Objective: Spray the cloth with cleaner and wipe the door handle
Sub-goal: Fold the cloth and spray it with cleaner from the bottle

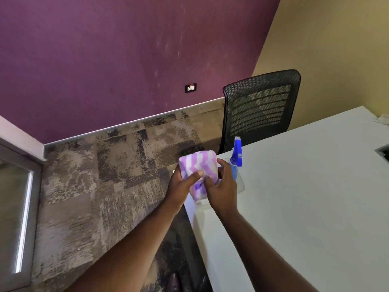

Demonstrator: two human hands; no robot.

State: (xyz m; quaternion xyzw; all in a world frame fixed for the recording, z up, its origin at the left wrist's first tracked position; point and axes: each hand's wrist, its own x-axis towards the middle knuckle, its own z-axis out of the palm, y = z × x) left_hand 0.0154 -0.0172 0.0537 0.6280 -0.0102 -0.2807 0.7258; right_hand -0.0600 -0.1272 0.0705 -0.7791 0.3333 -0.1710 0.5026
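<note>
Two hands, one cloth, held just off the corner of the surface.
From the head view we see both forearms reaching forward and meeting in the middle: the left hand (181,184) grips the folded purple-and-white striped cloth (200,165) with its thumb across the front and fingers behind, while the right hand (221,186) pinches the cloth's right edge, fingers curled round it. Just behind the right hand, the blue spray bottle (236,152) stands upright on the white surface (305,197) near its corner, its lower part hidden by the fingers. A black mesh chair (261,108) stands beyond the surface's far edge. To the left we have open patterned carpet (105,175) running to the purple wall (105,60), with a glazed frame (25,207) at the far left.
</note>
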